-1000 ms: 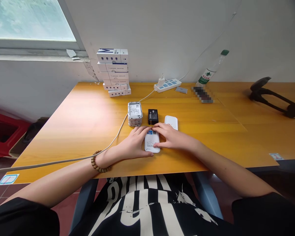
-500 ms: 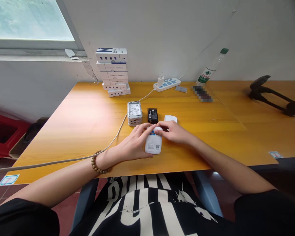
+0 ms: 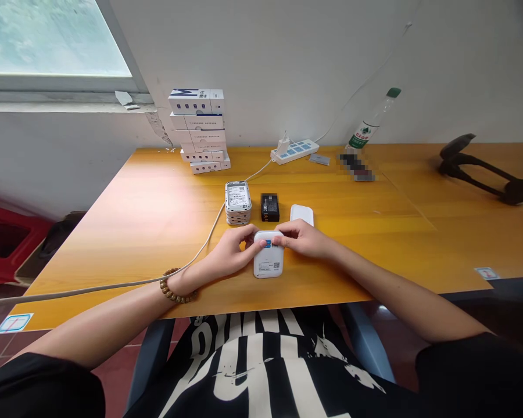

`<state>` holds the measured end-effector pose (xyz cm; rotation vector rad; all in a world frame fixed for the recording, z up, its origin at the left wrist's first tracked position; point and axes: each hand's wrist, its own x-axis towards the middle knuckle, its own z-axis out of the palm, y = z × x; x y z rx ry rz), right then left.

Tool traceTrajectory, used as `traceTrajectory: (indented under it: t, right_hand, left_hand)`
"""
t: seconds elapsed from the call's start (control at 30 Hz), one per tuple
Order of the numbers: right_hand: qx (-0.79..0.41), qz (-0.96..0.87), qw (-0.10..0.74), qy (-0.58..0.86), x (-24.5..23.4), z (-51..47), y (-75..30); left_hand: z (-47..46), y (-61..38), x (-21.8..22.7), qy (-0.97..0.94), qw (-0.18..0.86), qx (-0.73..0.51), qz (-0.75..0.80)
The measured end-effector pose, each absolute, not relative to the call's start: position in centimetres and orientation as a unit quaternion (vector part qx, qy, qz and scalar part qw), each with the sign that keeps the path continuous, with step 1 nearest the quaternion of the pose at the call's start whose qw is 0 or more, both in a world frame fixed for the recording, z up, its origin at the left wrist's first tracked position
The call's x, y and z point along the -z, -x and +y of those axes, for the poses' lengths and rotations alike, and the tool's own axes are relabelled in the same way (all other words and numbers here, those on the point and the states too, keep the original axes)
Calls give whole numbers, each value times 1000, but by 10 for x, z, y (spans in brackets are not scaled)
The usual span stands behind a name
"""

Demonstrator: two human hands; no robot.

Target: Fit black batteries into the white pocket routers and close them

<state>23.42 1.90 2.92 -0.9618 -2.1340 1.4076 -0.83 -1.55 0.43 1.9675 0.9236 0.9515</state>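
Pixelated object, black stand cut off rightward

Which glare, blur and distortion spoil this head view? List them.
In the head view, the window is washed out pale, a whitish glare lies across the orange tabletop left of the left hand, the wide lens bends the table's edges and stretches the left forearm, and a pixelated patch hides whatever lies below the plastic bottle.

A white wall with a window backs an orange table.
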Motion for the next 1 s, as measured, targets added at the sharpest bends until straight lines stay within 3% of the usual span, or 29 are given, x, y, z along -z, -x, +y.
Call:
traceTrajectory:
  t: [0.37,0.57,0.77,0.87,1.0]
  right_hand:
    - [-308,-872,294,240,-37,1,-234]
    - [-322,-875,279,229,-26,8,-236]
    - [-426,-864,118,240,-19,11,-236]
    - [-465,-828,125,286,-18,12,-238]
    - [-515,-769,164,340,-22,15,-240]
  left_hand:
    - [-22,15,-9,-836,244,-418,257]
    - [-24,16,-9,-831,251,-411,277]
    - [-19,12,-1,-742,319,-471,355]
    - [-16,10,-1,-706,415,-459,344]
    - [-18,9,-5,-736,500,-337,307]
